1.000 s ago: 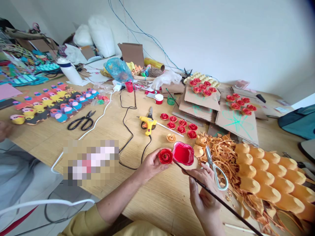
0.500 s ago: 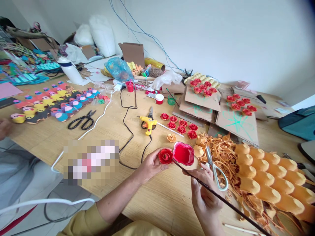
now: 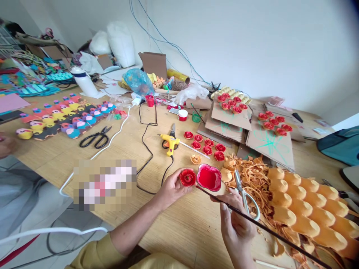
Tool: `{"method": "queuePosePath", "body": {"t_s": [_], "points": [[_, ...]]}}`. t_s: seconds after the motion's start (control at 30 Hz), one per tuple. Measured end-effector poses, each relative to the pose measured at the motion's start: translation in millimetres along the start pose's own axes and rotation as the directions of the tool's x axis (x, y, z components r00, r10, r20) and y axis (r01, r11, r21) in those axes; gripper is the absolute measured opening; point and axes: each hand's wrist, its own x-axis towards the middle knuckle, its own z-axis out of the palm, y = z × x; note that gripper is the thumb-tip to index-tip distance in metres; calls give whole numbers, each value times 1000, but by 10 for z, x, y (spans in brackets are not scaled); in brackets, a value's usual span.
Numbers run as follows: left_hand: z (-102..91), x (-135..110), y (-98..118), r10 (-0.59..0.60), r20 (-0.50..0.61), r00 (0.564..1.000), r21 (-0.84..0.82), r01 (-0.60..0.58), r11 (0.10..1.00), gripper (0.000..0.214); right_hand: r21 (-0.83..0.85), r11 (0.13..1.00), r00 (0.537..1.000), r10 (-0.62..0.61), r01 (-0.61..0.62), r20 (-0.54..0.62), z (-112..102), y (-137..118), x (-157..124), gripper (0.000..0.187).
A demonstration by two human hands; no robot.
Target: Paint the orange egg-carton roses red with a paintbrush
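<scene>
My left hand (image 3: 174, 189) pinches a small red rose-like flower (image 3: 187, 178) by its edge, its open side facing up. My right hand (image 3: 236, 216) grips a thin, long-handled dark paintbrush (image 3: 269, 226). The brush tip is at the flower's right edge; whether it touches is hard to tell. Just right of the flower is a wavy-rimmed dish of red paint (image 3: 209, 177). An unpainted orange flower (image 3: 195, 159) lies beyond it, with several red flowers (image 3: 207, 150) behind. Light-handled scissors (image 3: 248, 198) rest beside my right hand, partly hidden by it.
A yellow glue gun (image 3: 170, 144) lies on the table, its black cord trailing towards me. Orange egg-carton cups (image 3: 301, 205) and scraps (image 3: 254, 175) cover the right side. Black scissors (image 3: 97, 138) lie left. Red flowers sit on cardboard (image 3: 270, 145). Another person's hand (image 3: 6, 145) shows far left.
The view has shifted slightly. The brush handle lies flatter, its far end swung to the right. My left hand still holds the red flower in nearly the same spot.
</scene>
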Motion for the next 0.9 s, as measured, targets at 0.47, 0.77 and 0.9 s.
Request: {"method": "queuePosePath", "body": {"t_s": [0.47, 0.77, 0.9], "points": [[-199, 233, 141, 51, -268, 962, 139, -13, 990, 64, 43, 969, 929, 246, -243, -277, -122, 408, -113, 22], [-10, 410, 273, 168, -282, 945, 103, -144, 984, 52, 281, 906, 822, 410, -317, -395, -165, 203, 16, 32], [146, 525, 220, 190, -342, 920, 54, -183, 982, 52, 323, 903, 806, 408, -285, -429, -160, 151, 69, 33]]}}
